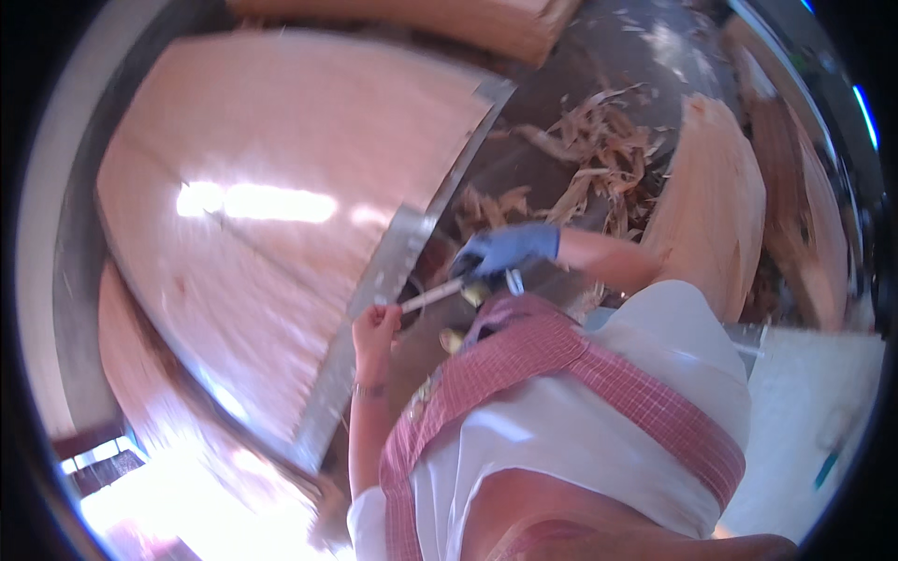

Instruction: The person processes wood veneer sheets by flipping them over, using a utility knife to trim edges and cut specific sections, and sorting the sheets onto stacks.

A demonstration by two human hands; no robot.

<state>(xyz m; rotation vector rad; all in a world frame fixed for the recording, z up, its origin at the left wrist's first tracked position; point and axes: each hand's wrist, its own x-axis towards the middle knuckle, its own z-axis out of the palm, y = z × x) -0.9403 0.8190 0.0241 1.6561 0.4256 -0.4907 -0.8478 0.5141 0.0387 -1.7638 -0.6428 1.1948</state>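
My bare left hand [376, 329] is closed on one end of a narrow pale strip [433, 295], beside the metal-edged side of a large wooden sheet. The strip's other end meets my right hand [507, 251], which wears a blue glove with a dark palm. Its fingers are curled round that end and blurred. Whether the strip is wood or tape, I cannot tell. To the left spreads the large pinkish-brown wooden sheet [271, 140], glossy where light falls on it. A grey metal strip [388, 262] runs along its near side.
Torn wood shavings [608, 150] lie heaped on the dark floor beyond my right hand. Long curved pieces of wood [716, 187] stand at the right, near my right forearm. Another wooden piece [421, 14] lies at the top. A white board [814, 411] is at lower right.
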